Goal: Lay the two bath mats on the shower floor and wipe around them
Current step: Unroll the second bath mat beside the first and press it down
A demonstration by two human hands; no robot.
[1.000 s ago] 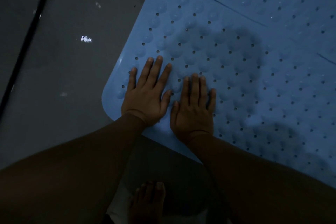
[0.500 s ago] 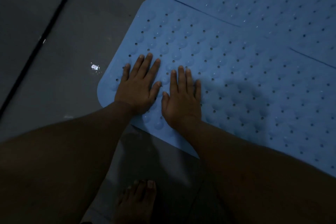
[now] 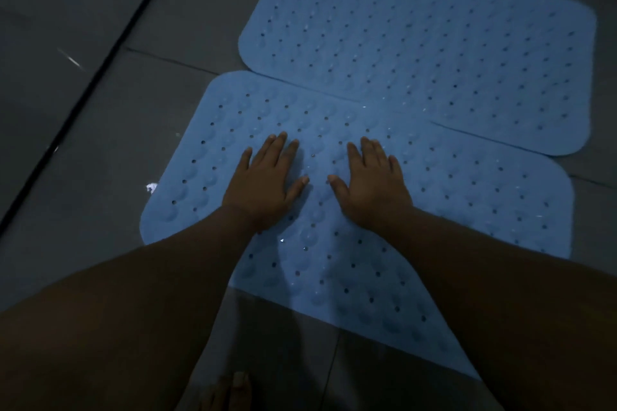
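Observation:
Two light-blue rubber bath mats with holes and raised bumps lie flat on the dark tiled floor. The near mat [image 3: 467,197] lies under my hands; the far mat [image 3: 427,43] lies behind it, and their edges overlap along a slanted line. My left hand [image 3: 267,183] rests palm-down on the near mat, fingers spread, holding nothing. My right hand [image 3: 374,183] rests the same way a short gap to its right.
Dark grey floor tiles [image 3: 83,143] surround the mats, with a dark grout groove [image 3: 90,90] running diagonally on the left. A small bright glint [image 3: 152,188] lies by the near mat's left edge. My bare toes [image 3: 230,390] show at the bottom edge.
My hands have slid from the near mat's left corner toward its middle and moved apart. The view has pulled back, so both mats now show almost whole.

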